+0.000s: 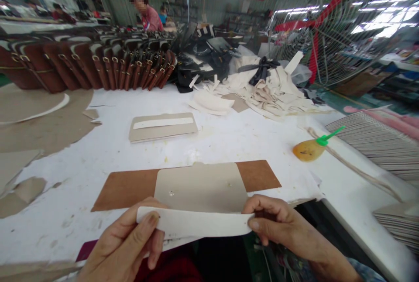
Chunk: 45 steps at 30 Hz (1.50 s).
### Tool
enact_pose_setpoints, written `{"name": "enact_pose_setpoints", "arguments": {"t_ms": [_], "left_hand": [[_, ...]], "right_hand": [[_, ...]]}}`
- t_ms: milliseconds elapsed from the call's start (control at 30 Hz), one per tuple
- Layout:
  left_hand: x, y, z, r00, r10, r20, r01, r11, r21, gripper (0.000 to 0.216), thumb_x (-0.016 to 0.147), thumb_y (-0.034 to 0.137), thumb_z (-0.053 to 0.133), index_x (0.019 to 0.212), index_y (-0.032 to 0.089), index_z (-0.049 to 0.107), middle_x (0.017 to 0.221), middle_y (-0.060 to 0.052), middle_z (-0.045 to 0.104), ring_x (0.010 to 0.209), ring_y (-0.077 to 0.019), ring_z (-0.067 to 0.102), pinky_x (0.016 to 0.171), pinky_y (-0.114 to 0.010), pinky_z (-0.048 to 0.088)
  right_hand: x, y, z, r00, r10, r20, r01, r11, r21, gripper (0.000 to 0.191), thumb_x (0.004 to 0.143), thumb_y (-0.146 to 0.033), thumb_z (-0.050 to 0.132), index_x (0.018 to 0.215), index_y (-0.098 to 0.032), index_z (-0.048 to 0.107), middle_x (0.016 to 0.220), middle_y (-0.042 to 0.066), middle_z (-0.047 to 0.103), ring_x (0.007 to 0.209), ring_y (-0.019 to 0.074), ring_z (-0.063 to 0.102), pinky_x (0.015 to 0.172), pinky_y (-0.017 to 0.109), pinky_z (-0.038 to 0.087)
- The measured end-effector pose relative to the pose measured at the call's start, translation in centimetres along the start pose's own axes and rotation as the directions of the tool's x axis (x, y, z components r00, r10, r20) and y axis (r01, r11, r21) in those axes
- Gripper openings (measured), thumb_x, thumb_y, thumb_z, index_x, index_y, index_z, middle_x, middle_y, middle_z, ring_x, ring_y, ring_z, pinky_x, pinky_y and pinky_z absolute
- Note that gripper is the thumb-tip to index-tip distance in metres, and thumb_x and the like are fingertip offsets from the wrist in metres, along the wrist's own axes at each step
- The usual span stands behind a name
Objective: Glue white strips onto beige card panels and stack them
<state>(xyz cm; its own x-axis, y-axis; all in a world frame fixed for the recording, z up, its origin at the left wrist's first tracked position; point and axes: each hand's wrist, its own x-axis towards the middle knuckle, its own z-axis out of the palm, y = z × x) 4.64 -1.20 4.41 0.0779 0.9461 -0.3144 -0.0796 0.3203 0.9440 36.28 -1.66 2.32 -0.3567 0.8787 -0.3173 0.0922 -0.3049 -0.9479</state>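
Observation:
A long white strip (pixel 203 223) is stretched level between my two hands at the table's near edge. My left hand (pixel 127 238) pinches its left end, thumb on top. At the right end, my right hand (pixel 271 221) grips it between thumb and fingers. Just beyond the strip lies a beige panel (pixel 199 186) with rounded corners and two small marks, one towards each side. Beneath that panel, a brown leather piece (pixel 131 188) sticks out to left and right. Part of the panel's near edge is hidden by the strip and my hands.
Farther back lies a beige panel stack (pixel 163 131) topped by a white strip. A yellow glue bottle (pixel 307 150) with green nozzle rests at right. Brown bags (pixel 81 63) line the back left; fabric scraps (pixel 271 90) lie back right, near a large fan (pixel 314 24). One person (pixel 150 15) stands behind.

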Motion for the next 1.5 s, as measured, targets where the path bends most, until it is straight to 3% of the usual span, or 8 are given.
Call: {"name": "enact_pose_setpoints", "arguments": {"t_ms": [100, 200, 300, 400, 567, 800, 1067, 1500], "left_hand": [[1.2, -0.8, -1.0, 0.996, 0.076, -0.053, -0.065, 0.980, 0.188, 0.046, 0.084, 0.065, 0.074, 0.069, 0.022, 0.064, 0.057, 0.004, 0.056, 0.054, -0.0108, 0.047, 0.051, -0.020, 0.042], [1.5, -0.4, -1.0, 0.985, 0.104, -0.140, -0.049, 0.935, 0.351, 0.044, 0.080, 0.067, 0.076, 0.077, 0.024, 0.068, 0.058, 0.005, 0.058, 0.052, -0.0122, 0.049, 0.050, -0.021, 0.043], [1.1, 0.2, -0.5, 0.953, 0.186, -0.239, -0.044, 0.867, 0.497, 0.041, 0.081, 0.069, 0.071, 0.084, 0.027, 0.072, 0.059, 0.005, 0.062, 0.054, -0.0141, 0.052, 0.058, -0.023, 0.047], [0.7, 0.1, -0.3, 0.930, 0.278, -0.242, -0.081, 0.794, 0.603, 0.039, 0.083, 0.068, 0.067, 0.083, 0.030, 0.073, 0.063, 0.004, 0.067, 0.060, -0.0170, 0.058, 0.064, -0.024, 0.049], [1.3, -0.5, -0.6, 0.913, 0.370, -0.172, -0.190, 0.759, 0.623, 0.035, 0.083, 0.064, 0.069, 0.080, 0.030, 0.075, 0.082, 0.002, 0.074, 0.074, -0.0197, 0.064, 0.071, -0.023, 0.052], [2.3, -0.1, -1.0, 0.896, 0.404, -0.184, -0.189, 0.721, 0.667, 0.032, 0.085, 0.063, 0.068, 0.089, 0.032, 0.079, 0.091, 0.003, 0.075, 0.083, -0.0194, 0.068, 0.077, -0.021, 0.052], [3.2, -0.6, -1.1, 0.887, 0.419, -0.192, -0.185, 0.705, 0.684, 0.033, 0.084, 0.064, 0.067, 0.087, 0.033, 0.080, 0.092, 0.002, 0.079, 0.082, -0.0223, 0.068, 0.079, -0.025, 0.053], [4.1, -0.9, -1.8, 0.894, 0.433, -0.116, -0.195, 0.609, 0.769, 0.031, 0.087, 0.061, 0.065, 0.093, 0.034, 0.080, 0.101, 0.004, 0.080, 0.087, -0.0211, 0.072, 0.077, -0.024, 0.054]], "right_hand": [[0.4, 0.0, -0.3, 0.993, 0.036, -0.110, -0.042, 0.998, -0.051, 0.041, 0.086, -0.060, 0.074, 0.088, -0.019, 0.068, 0.061, -0.007, 0.052, 0.048, 0.0049, 0.039, 0.047, 0.019, 0.029], [1.1, 0.0, -0.3, 0.978, 0.079, -0.191, -0.095, 0.993, -0.076, 0.045, 0.086, -0.065, 0.070, 0.096, -0.021, 0.065, 0.057, -0.008, 0.052, 0.044, 0.0066, 0.036, 0.041, 0.019, 0.025], [1.8, 0.0, -0.2, 0.963, 0.064, -0.261, -0.107, 0.983, -0.151, 0.039, 0.088, -0.061, 0.068, 0.093, -0.023, 0.060, 0.061, -0.006, 0.055, 0.047, 0.0092, 0.043, 0.041, 0.020, 0.030], [2.1, 0.2, -0.2, 0.950, 0.011, -0.313, -0.098, 0.959, -0.264, 0.032, 0.089, -0.054, 0.067, 0.083, -0.023, 0.061, 0.061, -0.005, 0.055, 0.053, 0.0106, 0.048, 0.050, 0.022, 0.037], [2.8, 0.1, -0.6, 0.917, -0.056, -0.395, -0.097, 0.930, -0.356, 0.031, 0.086, -0.055, 0.066, 0.083, -0.024, 0.066, 0.067, -0.003, 0.056, 0.059, 0.0137, 0.050, 0.053, 0.026, 0.038], [5.1, -0.5, -0.5, 0.875, -0.169, -0.453, -0.126, 0.826, -0.550, 0.024, 0.084, -0.047, 0.062, 0.083, -0.024, 0.069, 0.068, 0.000, 0.065, 0.064, 0.0174, 0.058, 0.060, 0.030, 0.042], [5.8, -0.3, -0.6, 0.848, -0.179, -0.500, -0.166, 0.804, -0.570, 0.016, 0.080, -0.041, 0.064, 0.082, -0.026, 0.066, 0.065, -0.002, 0.065, 0.059, 0.0168, 0.058, 0.057, 0.029, 0.041], [5.9, -0.5, -0.4, 0.822, -0.188, -0.537, -0.210, 0.777, -0.593, 0.017, 0.079, -0.042, 0.064, 0.083, -0.026, 0.062, 0.064, -0.003, 0.065, 0.055, 0.0158, 0.056, 0.055, 0.030, 0.040]]}}
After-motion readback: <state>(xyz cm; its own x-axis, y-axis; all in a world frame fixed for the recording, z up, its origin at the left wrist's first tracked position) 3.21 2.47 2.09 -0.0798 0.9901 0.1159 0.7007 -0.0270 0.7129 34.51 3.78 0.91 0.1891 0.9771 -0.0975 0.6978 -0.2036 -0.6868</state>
